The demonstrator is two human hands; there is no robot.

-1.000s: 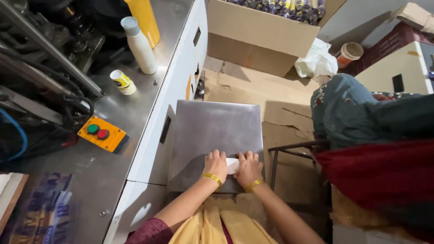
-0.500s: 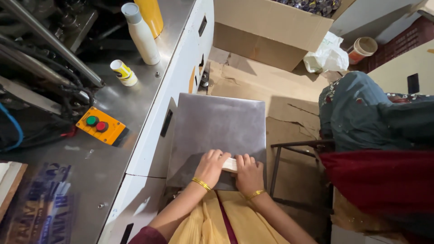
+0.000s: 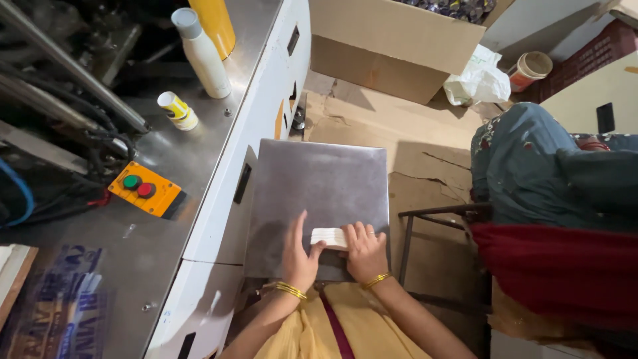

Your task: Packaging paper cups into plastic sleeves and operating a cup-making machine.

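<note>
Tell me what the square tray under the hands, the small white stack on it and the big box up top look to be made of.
The square tray looks like brushed steel: grey with a dull sheen and soft reflections. The small white stack, held between the left hand and right hand, seems to be paper or thin card, matte, with layered edges. The big box looks like brown corrugated cardboard, matte, with folded flaps.

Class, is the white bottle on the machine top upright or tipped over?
Upright: the white bottle stands on its base, cap uppermost, on the machine top.
</note>
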